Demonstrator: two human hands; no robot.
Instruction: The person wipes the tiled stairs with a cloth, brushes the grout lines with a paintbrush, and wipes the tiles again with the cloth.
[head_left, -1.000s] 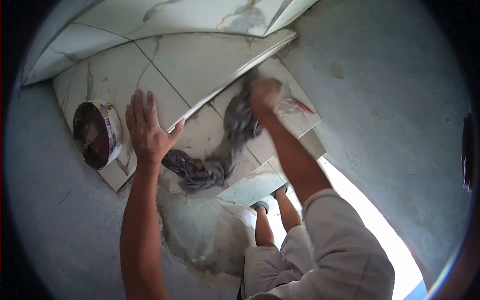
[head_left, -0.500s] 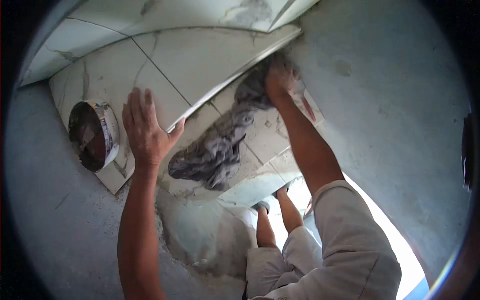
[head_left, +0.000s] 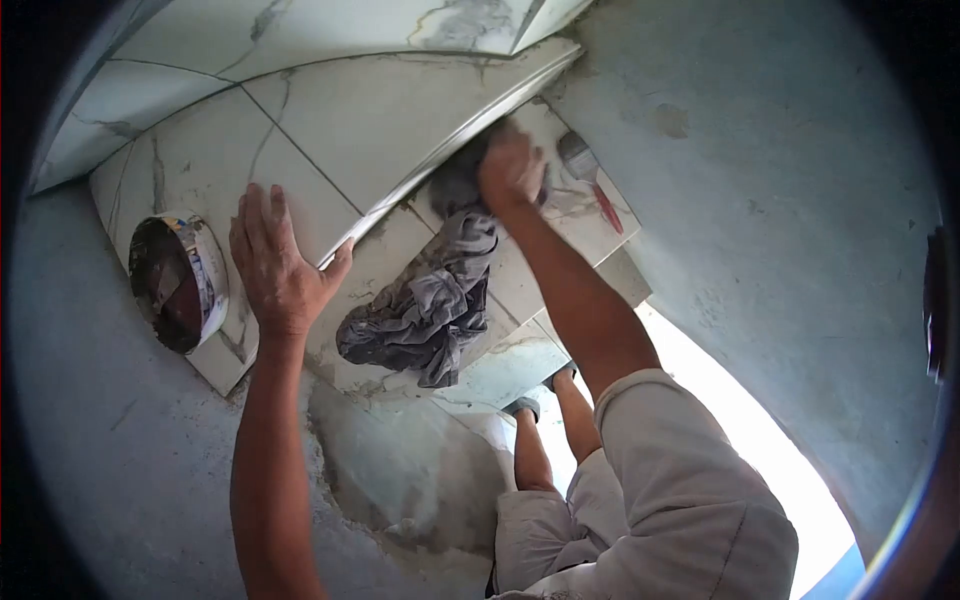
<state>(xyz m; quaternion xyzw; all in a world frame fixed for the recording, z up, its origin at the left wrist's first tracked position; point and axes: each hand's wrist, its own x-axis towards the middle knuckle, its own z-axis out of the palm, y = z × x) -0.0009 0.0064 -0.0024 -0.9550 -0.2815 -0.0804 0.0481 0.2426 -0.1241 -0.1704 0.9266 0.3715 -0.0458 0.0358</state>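
A person's right hand (head_left: 512, 170) clenches a grey rag (head_left: 425, 305) against marble-look tiles (head_left: 400, 110) at upper centre of the frame, and the cloth trails down toward the middle. The left hand (head_left: 275, 262) lies flat on a tile (fingers spread, grasping nothing), left of centre, near a round tub (head_left: 180, 282).

Your right hand (head_left: 512, 165) is blurred and hides the upper end of the rag (head_left: 425, 305); what the bucket (head_left: 206, 275) holds is too dark to tell.

Pale short sleeve (head_left: 690, 470), pale shorts (head_left: 535, 535), dark sandals (head_left: 520, 406)
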